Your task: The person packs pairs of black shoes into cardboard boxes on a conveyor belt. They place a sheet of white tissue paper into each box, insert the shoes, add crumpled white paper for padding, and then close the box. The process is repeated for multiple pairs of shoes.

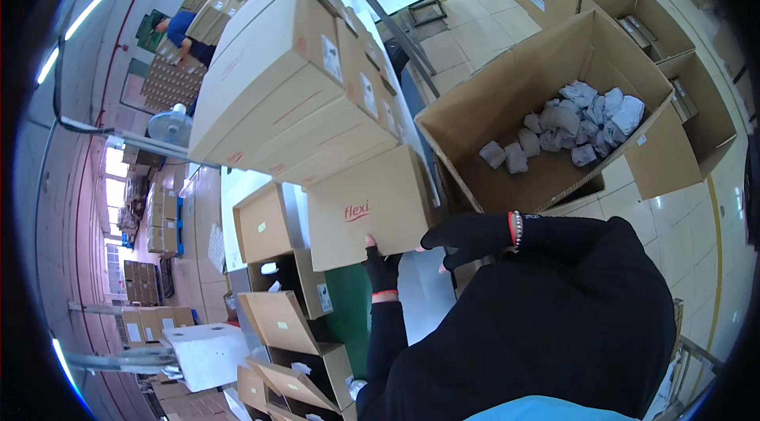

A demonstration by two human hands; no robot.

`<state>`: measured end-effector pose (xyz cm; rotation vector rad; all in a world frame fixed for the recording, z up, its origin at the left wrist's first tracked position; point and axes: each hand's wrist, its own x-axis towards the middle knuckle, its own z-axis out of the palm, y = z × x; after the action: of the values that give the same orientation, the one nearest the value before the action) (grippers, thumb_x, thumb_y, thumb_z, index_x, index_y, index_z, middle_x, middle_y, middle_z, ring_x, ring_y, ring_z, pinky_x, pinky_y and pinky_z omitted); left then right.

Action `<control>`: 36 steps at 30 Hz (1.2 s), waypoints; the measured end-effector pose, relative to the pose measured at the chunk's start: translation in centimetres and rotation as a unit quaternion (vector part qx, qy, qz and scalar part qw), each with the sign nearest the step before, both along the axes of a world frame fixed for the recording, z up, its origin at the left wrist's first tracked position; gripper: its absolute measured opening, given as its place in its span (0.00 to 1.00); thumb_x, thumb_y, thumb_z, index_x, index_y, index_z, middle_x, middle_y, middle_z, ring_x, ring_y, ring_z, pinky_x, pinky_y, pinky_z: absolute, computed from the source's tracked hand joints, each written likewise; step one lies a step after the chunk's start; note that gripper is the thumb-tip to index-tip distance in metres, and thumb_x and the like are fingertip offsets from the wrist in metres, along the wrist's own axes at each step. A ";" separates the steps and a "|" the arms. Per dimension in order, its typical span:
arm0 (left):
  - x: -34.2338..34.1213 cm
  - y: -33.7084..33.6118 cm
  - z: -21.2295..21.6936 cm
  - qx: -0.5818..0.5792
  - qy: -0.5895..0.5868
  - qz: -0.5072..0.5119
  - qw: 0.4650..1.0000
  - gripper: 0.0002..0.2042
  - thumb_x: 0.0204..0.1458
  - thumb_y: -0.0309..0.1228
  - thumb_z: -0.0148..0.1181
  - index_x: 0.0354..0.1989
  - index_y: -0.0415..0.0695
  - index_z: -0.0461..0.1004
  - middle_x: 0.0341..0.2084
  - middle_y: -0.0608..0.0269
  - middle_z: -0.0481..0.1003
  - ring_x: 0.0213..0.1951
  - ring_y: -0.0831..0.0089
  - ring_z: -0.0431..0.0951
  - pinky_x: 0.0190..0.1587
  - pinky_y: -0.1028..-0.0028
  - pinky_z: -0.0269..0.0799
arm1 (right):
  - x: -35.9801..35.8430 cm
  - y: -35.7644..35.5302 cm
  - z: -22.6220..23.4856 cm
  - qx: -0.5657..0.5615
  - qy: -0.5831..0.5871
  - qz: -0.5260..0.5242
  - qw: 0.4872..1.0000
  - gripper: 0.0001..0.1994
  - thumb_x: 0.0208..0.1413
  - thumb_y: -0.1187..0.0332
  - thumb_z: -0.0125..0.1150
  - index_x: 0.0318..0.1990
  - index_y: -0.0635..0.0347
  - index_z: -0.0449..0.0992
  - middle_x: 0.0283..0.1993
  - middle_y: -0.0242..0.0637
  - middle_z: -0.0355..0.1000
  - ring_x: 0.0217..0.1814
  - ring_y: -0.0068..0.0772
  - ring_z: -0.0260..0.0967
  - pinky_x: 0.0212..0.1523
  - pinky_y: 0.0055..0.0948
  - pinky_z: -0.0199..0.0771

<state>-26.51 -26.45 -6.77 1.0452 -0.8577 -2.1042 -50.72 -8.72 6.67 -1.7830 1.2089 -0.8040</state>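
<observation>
Carton (360, 211) partly hides the left hand (382, 271) touching it.

Packing workshop with storage: stacked cardboard cartons (261, 96); large open carton (507, 96) of white wrapped bundles (571, 122); flip-lid boxes (281, 322), open, on green-topped desk (348, 302); loaded blue pallet (180, 225); tube lights (92, 9); tiled floor (450, 55).
</observation>
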 end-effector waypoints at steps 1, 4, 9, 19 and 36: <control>-0.9 -0.3 0.0 -0.008 -0.009 0.014 1.000 0.31 0.55 0.53 0.55 0.61 0.44 0.61 0.56 0.54 0.67 0.56 0.58 0.69 0.57 0.56 0.68 | -1.3 0.2 0.2 0.002 -0.005 -0.025 1.000 0.30 0.52 0.52 0.62 0.59 0.61 0.67 0.58 0.47 0.68 0.59 0.44 0.66 0.59 0.38 0.64; -1.9 -3.6 -1.1 0.005 -0.001 0.000 1.000 0.31 0.55 0.54 0.55 0.61 0.46 0.61 0.56 0.55 0.67 0.57 0.58 0.68 0.58 0.56 0.68 | -3.7 -0.2 -1.2 0.008 -0.032 -0.090 0.995 0.29 0.51 0.54 0.64 0.59 0.59 0.68 0.55 0.45 0.70 0.56 0.41 0.68 0.56 0.35 0.66; -5.6 -8.6 -1.5 0.034 -0.014 0.008 0.999 0.31 0.55 0.54 0.55 0.60 0.46 0.62 0.55 0.57 0.67 0.57 0.60 0.67 0.54 0.58 0.71 | -5.3 -1.6 -2.3 -0.046 -0.018 -0.139 0.989 0.28 0.53 0.53 0.64 0.59 0.56 0.68 0.55 0.43 0.71 0.55 0.39 0.69 0.55 0.34 0.67; -15.5 -18.5 -5.0 0.006 -0.033 0.012 0.999 0.34 0.50 0.58 0.58 0.60 0.50 0.61 0.55 0.54 0.65 0.53 0.51 0.68 0.48 0.45 0.70 | -6.8 -3.4 -2.0 0.044 -0.017 -0.146 0.988 0.26 0.55 0.53 0.61 0.59 0.53 0.69 0.52 0.42 0.73 0.47 0.37 0.73 0.48 0.32 0.71; -16.9 -32.1 -11.8 -0.587 -0.302 -0.113 0.743 0.37 0.48 0.51 0.63 0.62 0.44 0.58 0.57 0.46 0.61 0.56 0.48 0.65 0.47 0.47 0.73 | -5.4 -5.0 -0.5 0.056 -0.018 -0.131 0.990 0.23 0.51 0.61 0.66 0.56 0.51 0.72 0.50 0.41 0.73 0.47 0.37 0.73 0.48 0.32 0.72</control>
<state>-43.38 -58.56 -18.59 0.8433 -2.2824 -0.8547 -56.14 -13.68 6.17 -1.5324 1.4548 -0.8934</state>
